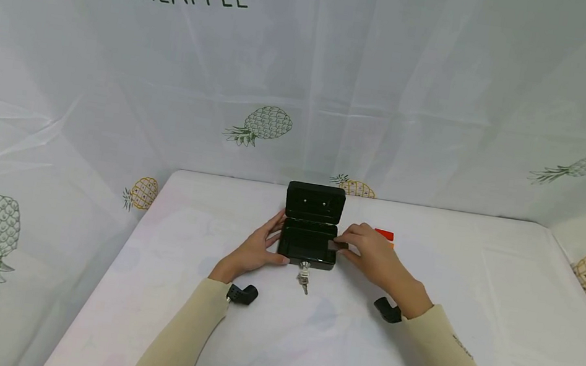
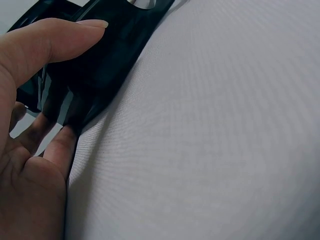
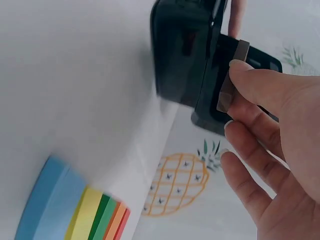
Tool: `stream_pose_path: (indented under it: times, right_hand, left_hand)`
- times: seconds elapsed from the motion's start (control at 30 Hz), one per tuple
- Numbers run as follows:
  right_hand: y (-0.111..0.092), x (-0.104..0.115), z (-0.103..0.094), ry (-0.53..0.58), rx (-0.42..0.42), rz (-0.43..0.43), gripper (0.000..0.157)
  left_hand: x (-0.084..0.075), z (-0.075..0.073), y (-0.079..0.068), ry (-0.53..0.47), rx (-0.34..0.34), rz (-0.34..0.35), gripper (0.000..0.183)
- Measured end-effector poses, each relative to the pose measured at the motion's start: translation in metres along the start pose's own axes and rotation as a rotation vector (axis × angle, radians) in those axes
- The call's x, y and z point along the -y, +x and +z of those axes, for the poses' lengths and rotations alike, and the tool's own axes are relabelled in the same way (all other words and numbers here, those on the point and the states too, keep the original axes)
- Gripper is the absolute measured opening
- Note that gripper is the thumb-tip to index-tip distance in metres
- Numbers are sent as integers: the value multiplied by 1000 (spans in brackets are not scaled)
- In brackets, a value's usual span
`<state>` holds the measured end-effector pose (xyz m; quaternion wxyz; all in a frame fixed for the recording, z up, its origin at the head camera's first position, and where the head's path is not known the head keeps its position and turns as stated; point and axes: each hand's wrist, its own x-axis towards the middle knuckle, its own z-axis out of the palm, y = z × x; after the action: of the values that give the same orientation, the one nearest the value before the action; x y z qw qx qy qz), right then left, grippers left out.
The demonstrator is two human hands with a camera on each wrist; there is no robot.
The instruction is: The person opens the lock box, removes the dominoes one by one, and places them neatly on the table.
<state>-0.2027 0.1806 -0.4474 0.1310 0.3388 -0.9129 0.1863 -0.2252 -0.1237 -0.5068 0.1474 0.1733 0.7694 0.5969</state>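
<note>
A small black cash box point(image 1: 307, 261) stands on the table with its lid point(image 1: 315, 203) raised. A bunch of keys point(image 1: 304, 279) hangs from the lock at its front. My left hand point(image 1: 251, 255) grips the box's front left corner, the thumb on the front and the fingers along the left side. Between thumb and fingers, my right hand point(image 1: 375, 258) pinches a thin, flat brownish-grey piece point(image 3: 234, 77). That piece is over the box's right rim, and its exact kind cannot be told.
A row of coloured blocks, blue point(image 3: 42, 200), yellow point(image 3: 82, 212), green, orange and red, stands right of the box. The right hand covers most of them in the head view. A white cloth point(image 1: 136, 336) covers the table; a pineapple-print curtain point(image 1: 417, 100) hangs behind.
</note>
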Motion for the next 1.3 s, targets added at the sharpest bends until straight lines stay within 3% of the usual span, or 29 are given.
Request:
stream_pose_path:
  times: [0.53, 1.1, 1.3]
  right_hand:
    - [-48, -18, -10, -10, 7, 119, 27]
    - [-85, -21, -16, -44, -5, 106, 24]
    - [-96, -22, -18, -46, 15, 136, 27]
  left_hand:
    - [1, -1, -1, 7, 5, 6, 120]
    - [-1, -1, -3, -5, 17, 7, 119]
    - [-4, -2, -3, -6, 22, 0, 120]
